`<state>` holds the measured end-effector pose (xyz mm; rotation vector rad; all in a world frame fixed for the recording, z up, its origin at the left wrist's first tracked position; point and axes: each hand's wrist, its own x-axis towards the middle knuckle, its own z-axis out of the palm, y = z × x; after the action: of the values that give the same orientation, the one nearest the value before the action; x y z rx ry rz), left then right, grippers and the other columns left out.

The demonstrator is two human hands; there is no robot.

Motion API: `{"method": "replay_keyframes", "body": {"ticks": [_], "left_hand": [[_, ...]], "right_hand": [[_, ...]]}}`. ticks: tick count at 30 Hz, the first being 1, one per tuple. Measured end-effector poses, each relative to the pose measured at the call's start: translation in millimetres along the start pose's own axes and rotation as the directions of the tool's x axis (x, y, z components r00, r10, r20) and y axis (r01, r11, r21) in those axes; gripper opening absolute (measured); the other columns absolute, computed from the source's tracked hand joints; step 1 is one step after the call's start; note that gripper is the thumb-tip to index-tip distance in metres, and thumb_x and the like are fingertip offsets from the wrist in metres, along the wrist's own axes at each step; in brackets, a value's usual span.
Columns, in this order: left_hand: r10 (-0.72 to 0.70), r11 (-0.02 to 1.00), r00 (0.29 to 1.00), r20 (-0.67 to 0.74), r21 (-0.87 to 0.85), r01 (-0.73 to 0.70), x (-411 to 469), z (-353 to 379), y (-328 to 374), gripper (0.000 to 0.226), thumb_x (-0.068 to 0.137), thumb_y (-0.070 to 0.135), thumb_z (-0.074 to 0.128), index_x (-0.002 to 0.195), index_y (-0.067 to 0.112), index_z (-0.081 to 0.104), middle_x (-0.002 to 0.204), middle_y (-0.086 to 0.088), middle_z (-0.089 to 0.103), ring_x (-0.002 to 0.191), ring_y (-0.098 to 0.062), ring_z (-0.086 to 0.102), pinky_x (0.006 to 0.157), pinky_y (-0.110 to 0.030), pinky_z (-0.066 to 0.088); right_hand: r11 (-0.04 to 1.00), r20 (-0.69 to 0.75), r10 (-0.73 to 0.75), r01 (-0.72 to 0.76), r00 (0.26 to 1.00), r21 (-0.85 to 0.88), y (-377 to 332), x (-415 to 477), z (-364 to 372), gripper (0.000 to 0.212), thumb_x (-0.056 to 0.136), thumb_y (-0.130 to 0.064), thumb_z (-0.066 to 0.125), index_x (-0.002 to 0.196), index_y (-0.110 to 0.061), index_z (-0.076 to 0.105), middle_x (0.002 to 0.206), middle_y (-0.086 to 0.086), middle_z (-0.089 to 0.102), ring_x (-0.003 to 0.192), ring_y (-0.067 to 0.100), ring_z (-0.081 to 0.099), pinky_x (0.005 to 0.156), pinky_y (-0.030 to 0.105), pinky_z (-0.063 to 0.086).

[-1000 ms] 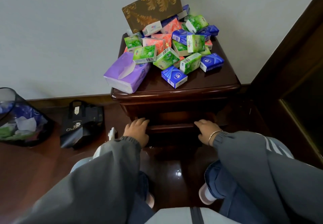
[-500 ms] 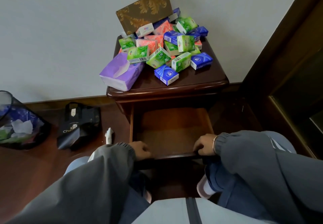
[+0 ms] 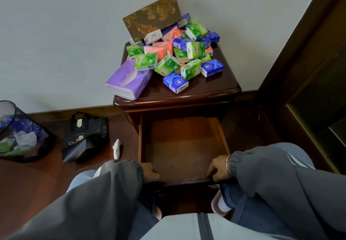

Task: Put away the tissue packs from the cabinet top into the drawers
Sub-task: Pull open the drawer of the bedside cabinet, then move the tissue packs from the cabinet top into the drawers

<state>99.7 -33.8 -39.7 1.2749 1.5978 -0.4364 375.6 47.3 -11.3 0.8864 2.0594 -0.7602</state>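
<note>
- The left hand (image 3: pixel 150 172), half hidden by a grey sleeve, curls its fingers over the front edge of a brown wooden drawer (image 3: pixel 184 146), near that edge's left end.
- The right hand (image 3: pixel 218 170), with a thin bangle at the wrist, grips the same front edge near its right end, fingers curled over it.
- The wooden drawer stands open, reaching from between the two hands away from them, and its bare floor shows.
- Beyond the hands and higher up, a dark glossy wooden cabinet (image 3: pixel 215 88) carries a heap of small tissue packs (image 3: pixel 176 56) in green, blue and pink wrappers, all on its top.
- A large purple soft tissue pack (image 3: pixel 129 79) lies at the heap's edge on the left hand's side, overhanging the top's corner.
- A small blue pack (image 3: pixel 175 82) lies at the front of the heap, nearest the hands.
- A brown box with a gold leaf pattern (image 3: pixel 152 17) leans on the wall behind the heap.
- On the floor to the left of the left hand lie a small white object (image 3: pixel 117 149) and a black paper bag (image 3: pixel 84 136). A dark see-through bin (image 3: pixel 16 135) stands farther left.
</note>
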Motion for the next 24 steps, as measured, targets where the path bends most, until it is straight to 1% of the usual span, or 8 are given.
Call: {"method": "replay_keyframes", "body": {"ticks": [4,9,11,13,16,19,21,24], "left_hand": [[0.02,0.997,0.997,-0.08,0.071,-0.014,-3,-1,8,0.045,0.09,0.05,0.05,0.126,0.024,0.058,0.127,0.0,0.058,0.116,-0.019,0.053,0.098,-0.033,0.04],[0.151,0.989,0.955,-0.256,0.04,-0.145,-27,-33,29,0.042,0.096,0.04,0.05,0.133,0.02,0.053,0.135,-0.001,0.054,0.122,-0.018,0.052,0.095,-0.024,0.038],[0.238,0.97,0.921,-0.308,0.034,-0.24,-41,-54,40,0.039,0.096,0.036,0.053,0.131,0.019,0.055,0.129,-0.002,0.059,0.117,-0.017,0.055,0.098,-0.025,0.041],[0.317,0.941,0.85,-0.42,0.027,-0.337,-56,-78,52,0.032,0.093,0.032,0.058,0.123,0.02,0.061,0.112,0.0,0.065,0.106,-0.015,0.06,0.097,-0.026,0.044],[0.342,0.892,0.653,-0.676,0.014,-0.452,-70,-116,71,0.024,0.09,0.029,0.063,0.112,0.019,0.066,0.095,0.003,0.066,0.09,-0.012,0.06,0.089,-0.026,0.046],[0.198,0.868,0.463,-0.864,-0.065,-0.492,-69,-145,89,0.025,0.088,0.035,0.063,0.108,0.019,0.064,0.093,0.005,0.065,0.084,-0.009,0.059,0.082,-0.025,0.046],[0.086,0.868,0.426,-0.901,-0.143,-0.476,-59,-156,102,0.04,0.087,0.04,0.064,0.117,0.016,0.059,0.101,0.002,0.062,0.091,-0.012,0.059,0.084,-0.028,0.047],[-0.022,0.894,0.483,-0.875,-0.233,-0.381,-40,-160,119,0.065,0.084,0.048,0.064,0.133,0.008,0.046,0.13,-0.012,0.05,0.119,-0.027,0.051,0.102,-0.037,0.042]], "right_hand": [[0.998,-0.042,-0.033,0.035,0.999,0.056,-3,1,0,0.038,0.089,-0.028,0.05,0.126,-0.026,0.057,0.129,-0.001,0.059,0.115,0.018,0.055,0.097,0.031,0.045],[0.973,-0.358,-0.129,0.187,0.925,0.135,-7,-16,-39,0.033,0.091,-0.019,0.052,0.123,-0.021,0.06,0.125,0.0,0.063,0.114,0.014,0.057,0.097,0.022,0.04],[0.934,-0.524,-0.152,0.295,0.838,0.203,-6,-28,-64,0.027,0.089,-0.015,0.056,0.114,-0.018,0.066,0.11,0.002,0.07,0.103,0.011,0.063,0.093,0.019,0.045],[0.879,-0.69,-0.126,0.402,0.713,0.255,-3,-42,-91,0.022,0.087,-0.009,0.06,0.104,-0.015,0.071,0.094,0.002,0.074,0.086,0.007,0.066,0.082,0.009,0.046],[0.848,-0.873,-0.033,0.477,0.486,0.234,8,-58,-130,0.017,0.083,-0.005,0.063,0.093,-0.015,0.072,0.083,-0.002,0.073,0.073,-0.001,0.063,0.071,0.0,0.04],[0.874,-0.956,0.156,0.417,0.247,0.251,25,-60,-163,0.009,0.081,-0.01,0.066,0.086,-0.015,0.072,0.085,0.001,0.072,0.078,0.009,0.062,0.072,0.005,0.041],[0.87,-0.939,0.308,0.354,0.152,0.343,39,-55,-179,0.006,0.08,-0.014,0.066,0.084,-0.013,0.07,0.086,0.004,0.071,0.081,0.018,0.063,0.078,0.021,0.047],[0.853,-0.903,0.407,0.296,0.138,0.43,57,-45,-193,0.014,0.081,-0.019,0.066,0.092,-0.01,0.066,0.094,0.008,0.069,0.091,0.025,0.064,0.085,0.039,0.05]]}}
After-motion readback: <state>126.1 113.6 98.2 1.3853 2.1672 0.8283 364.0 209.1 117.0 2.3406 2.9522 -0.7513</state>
